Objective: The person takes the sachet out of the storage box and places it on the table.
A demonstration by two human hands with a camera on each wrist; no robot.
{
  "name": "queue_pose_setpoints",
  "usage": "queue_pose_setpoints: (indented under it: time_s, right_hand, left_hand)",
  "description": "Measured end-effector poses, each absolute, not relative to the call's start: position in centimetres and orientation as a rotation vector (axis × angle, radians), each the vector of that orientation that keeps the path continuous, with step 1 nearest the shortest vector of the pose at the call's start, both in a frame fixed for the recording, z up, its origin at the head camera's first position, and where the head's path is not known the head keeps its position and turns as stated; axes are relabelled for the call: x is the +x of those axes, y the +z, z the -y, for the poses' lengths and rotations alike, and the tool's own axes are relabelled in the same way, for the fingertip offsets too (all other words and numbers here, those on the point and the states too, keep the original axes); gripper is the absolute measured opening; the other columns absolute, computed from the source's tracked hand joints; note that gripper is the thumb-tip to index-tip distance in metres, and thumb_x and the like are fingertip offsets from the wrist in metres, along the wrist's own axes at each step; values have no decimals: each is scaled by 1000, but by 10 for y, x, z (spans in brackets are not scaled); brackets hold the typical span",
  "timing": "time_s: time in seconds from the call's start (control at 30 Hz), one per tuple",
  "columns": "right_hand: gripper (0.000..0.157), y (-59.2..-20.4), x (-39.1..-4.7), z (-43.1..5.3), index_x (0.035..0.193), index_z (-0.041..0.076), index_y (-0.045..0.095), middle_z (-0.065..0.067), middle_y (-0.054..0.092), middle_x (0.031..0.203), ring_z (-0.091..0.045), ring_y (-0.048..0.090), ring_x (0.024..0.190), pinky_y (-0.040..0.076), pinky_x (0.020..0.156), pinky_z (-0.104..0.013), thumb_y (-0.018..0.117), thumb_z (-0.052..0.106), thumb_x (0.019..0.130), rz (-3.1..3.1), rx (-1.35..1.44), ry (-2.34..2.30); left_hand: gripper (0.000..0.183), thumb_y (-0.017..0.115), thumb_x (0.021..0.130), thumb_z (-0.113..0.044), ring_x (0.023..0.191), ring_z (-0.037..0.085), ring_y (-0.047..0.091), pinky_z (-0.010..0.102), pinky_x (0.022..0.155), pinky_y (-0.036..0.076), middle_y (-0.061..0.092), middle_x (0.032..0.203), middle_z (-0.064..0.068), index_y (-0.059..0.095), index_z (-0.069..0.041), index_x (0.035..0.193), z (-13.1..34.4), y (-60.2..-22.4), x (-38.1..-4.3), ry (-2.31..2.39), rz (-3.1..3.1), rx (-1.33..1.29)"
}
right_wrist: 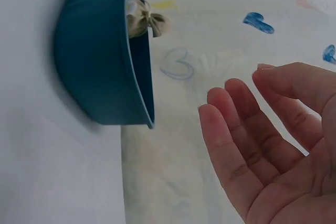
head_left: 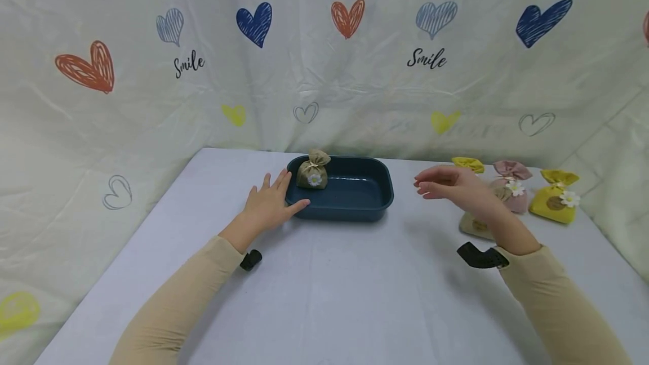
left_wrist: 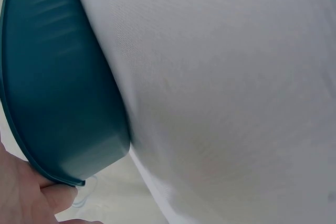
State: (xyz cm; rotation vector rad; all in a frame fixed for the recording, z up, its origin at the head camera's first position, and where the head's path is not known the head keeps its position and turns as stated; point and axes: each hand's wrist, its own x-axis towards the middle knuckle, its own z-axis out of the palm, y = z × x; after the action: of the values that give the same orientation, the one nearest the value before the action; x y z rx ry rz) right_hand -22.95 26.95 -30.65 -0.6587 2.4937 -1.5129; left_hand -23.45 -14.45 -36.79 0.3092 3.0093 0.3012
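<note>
A dark teal rectangular tray [head_left: 350, 216] stands at the far middle of the table. In its left end sits a beige drawstring sachet [head_left: 310, 176] with a white flower. My left hand [head_left: 269, 204] touches the tray's left side, fingers spread and thumb lying at the near rim. The left wrist view shows fingertips [left_wrist: 58, 198] against the tray's rim. My right hand [head_left: 458, 187] is raised to the right of the tray, apart from it and holding nothing. The right wrist view shows its fingers [right_wrist: 215, 129] slightly bent, with a gap before the thumb.
At the right stand a pink sachet [head_left: 516, 201], a yellow sachet [head_left: 552, 204], another yellow-topped sachet [head_left: 469, 163] and a beige sachet [head_left: 474, 227], the last two partly hidden by my right arm. A white curtain [head_left: 375, 83] with printed hearts hangs behind the white table [head_left: 345, 286].
</note>
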Motion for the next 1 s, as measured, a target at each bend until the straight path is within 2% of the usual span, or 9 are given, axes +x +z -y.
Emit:
queue_pose_setpoints:
  time_s: [0.27,0.5,0.77,1.0]
  right_hand:
    - [31,-323,-243,-227,126,-13,62,-29,65,120,-21,71,100,59,86,-33,64,8,103,-2387,-689,-1582]
    - [30,-342,-247,-187,125,-8,65,-25,67,122,-20,70,103,56,92,-47,65,11,102,-2341,-671,-1664]
    - [27,-351,-248,-157,124,-7,66,-32,63,126,-25,70,105,55,92,-49,66,9,102,-2299,-681,-1738]
    - [27,-354,-255,-139,124,-6,67,-29,65,124,-28,69,107,56,93,-48,66,9,102,-2297,-694,-1763]
  left_hand:
    - [99,41,98,-75,154,44,10,70,115,18,10,171,7,11,-9,166,146,-369,-236,297,-3023,313]
    - [100,42,97,-76,154,43,9,69,116,18,10,172,7,11,-10,166,146,-371,-236,304,-3014,306]
    - [99,41,98,-75,154,43,10,69,116,18,9,172,6,10,-10,166,146,-371,-236,287,-3024,313]
    - [100,41,97,-76,154,43,10,69,116,18,9,172,6,10,-11,166,146,-373,-238,286,-3018,298]
